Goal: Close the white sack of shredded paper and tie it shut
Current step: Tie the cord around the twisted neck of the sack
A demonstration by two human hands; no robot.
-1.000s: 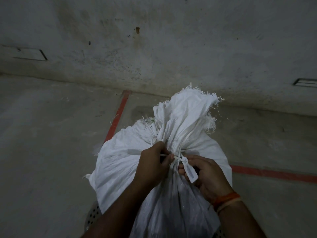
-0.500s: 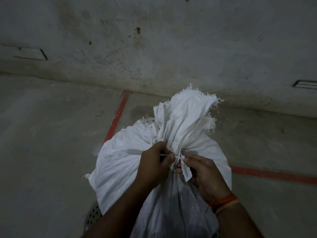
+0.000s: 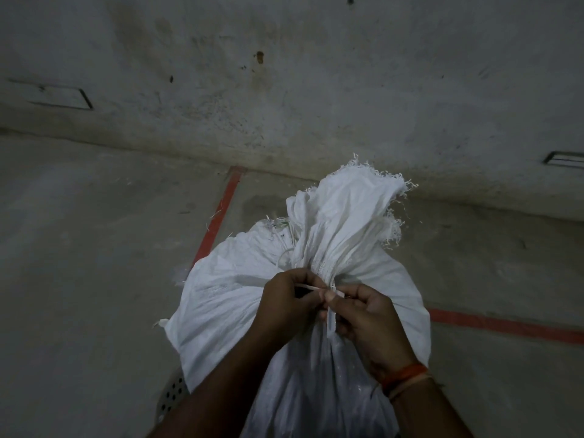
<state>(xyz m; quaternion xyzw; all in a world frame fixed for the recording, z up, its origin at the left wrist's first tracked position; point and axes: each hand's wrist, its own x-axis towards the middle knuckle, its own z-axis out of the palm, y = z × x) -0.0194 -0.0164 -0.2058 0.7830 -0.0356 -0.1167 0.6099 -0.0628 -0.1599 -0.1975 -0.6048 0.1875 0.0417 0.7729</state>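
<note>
A full white woven sack stands in front of me, its mouth gathered into a frayed bunch that points up and away. A thin white plastic tie circles the gathered neck. My left hand pinches the tie's strap just left of the neck. My right hand pinches the tie's other end, whose flat tag hangs down between the hands. A few paper shreds poke out at the sack's left shoulder.
The sack stands on a grey concrete floor marked with red lines, close to a stained concrete wall. A perforated metal object peeks out under the sack's lower left. An orange thread band is on my right wrist.
My right hand has turned the tie's tag from lying flat across the fingers to hanging edge-on. Both hands stay at the neck, and the sack has not moved.
</note>
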